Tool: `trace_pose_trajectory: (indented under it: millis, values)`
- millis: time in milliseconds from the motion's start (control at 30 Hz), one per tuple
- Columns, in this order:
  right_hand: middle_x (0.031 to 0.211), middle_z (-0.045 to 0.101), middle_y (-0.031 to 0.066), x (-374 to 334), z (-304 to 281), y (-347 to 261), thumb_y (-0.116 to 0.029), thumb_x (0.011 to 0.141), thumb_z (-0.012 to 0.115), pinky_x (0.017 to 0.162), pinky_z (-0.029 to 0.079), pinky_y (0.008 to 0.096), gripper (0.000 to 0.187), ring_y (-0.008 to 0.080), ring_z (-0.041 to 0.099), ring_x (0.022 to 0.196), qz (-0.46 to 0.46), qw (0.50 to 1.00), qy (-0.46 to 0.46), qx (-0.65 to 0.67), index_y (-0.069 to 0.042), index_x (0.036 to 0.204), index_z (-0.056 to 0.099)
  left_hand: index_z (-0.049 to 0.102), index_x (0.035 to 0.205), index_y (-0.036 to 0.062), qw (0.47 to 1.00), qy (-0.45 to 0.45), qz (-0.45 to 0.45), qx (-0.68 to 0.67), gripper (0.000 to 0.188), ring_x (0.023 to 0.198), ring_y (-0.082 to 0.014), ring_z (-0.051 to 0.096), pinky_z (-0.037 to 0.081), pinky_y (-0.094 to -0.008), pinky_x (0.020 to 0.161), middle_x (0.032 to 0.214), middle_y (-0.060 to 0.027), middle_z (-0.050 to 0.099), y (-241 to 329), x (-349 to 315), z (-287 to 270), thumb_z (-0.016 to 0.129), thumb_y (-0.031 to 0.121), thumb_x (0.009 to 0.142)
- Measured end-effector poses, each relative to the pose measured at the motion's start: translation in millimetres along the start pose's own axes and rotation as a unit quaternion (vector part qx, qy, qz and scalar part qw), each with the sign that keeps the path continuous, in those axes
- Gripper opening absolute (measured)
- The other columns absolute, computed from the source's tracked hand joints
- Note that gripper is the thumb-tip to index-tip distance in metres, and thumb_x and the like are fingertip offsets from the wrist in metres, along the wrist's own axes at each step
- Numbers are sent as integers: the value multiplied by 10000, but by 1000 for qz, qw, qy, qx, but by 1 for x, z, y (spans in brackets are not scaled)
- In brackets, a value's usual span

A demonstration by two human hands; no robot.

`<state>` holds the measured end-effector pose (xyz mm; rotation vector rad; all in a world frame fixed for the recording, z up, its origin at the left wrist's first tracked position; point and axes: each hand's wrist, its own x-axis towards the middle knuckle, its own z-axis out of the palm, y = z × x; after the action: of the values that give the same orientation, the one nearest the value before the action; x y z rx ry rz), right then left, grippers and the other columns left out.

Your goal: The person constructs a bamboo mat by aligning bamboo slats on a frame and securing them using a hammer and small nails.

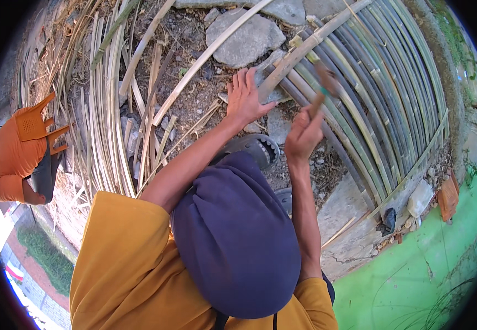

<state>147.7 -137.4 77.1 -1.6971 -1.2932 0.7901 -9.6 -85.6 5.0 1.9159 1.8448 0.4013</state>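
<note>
My left hand (244, 102) is open, its fingers spread around the lower end of a thick bamboo crosspiece (310, 43); whether it presses on the pole I cannot tell. My right hand (304, 135) is closed around the short wooden handle of a hammer (326, 80). The hammer's head is smeared by motion, with a green patch near its neck. It is over a panel of bamboo poles (384, 102), laid side by side under the crosspiece, some grey and some green-yellow. Just below my hands is a dark sandal (263, 149).
Split bamboo strips (106, 110) lie in a long bundle on the left. A flat stone slab (245, 38) rests on littered soil ahead. At far left, a person in orange (13, 159) is beside an orange plastic chair (32, 118). Green ground (414, 269) and a broken brick (448, 198) are at right.
</note>
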Motion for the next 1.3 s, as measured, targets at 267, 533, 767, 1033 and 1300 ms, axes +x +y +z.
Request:
trace_pose_trajectory:
  millis: [267, 533, 767, 1033, 1300]
  values:
    - [635, 558, 251, 8, 6, 40, -221, 1089, 504, 496, 401, 489, 221, 415, 551, 528, 32, 987, -73, -138, -1, 1075, 506, 317, 1463, 48, 1000, 5, 8, 6, 1074, 1322, -397, 407, 353, -537, 1100, 1405, -206, 411, 4, 6, -3, 900, 495, 680]
    - [723, 562, 163, 0, -7, 44, -209, 1093, 451, 538, 452, 387, 234, 189, 602, 624, -49, 998, 46, 10, -32, 1006, 577, 304, 1464, 42, 1000, -19, 8, 3, 1085, 1325, -400, 404, 351, -532, 1103, 1399, -206, 408, 14, 3, -2, 906, 483, 676]
    - [630, 559, 246, 24, -13, -15, -186, 1062, 530, 512, 452, 492, 166, 428, 596, 557, 56, 997, -29, -51, -22, 1037, 534, 298, 1467, 41, 1000, -2, 2, 1, 1105, 1330, -401, 401, 346, -538, 1108, 1413, -207, 403, -1, -2, -5, 912, 476, 659]
    - [658, 552, 267, -7, 11, 40, -174, 1075, 494, 538, 453, 520, 187, 460, 594, 574, -85, 976, -40, -196, 0, 1022, 534, 276, 1476, 42, 1000, 5, 13, -2, 1124, 1322, -399, 404, 359, -565, 1070, 1424, -204, 388, 3, 3, 4, 916, 457, 650]
    - [692, 583, 306, 26, -20, -28, -204, 1072, 503, 567, 458, 575, 225, 532, 635, 697, 29, 983, 147, 102, 12, 1017, 531, 307, 1463, 50, 1000, -11, -5, -16, 1079, 1320, -406, 421, 379, -544, 1065, 1406, -203, 416, 17, 1, -7, 919, 417, 653]
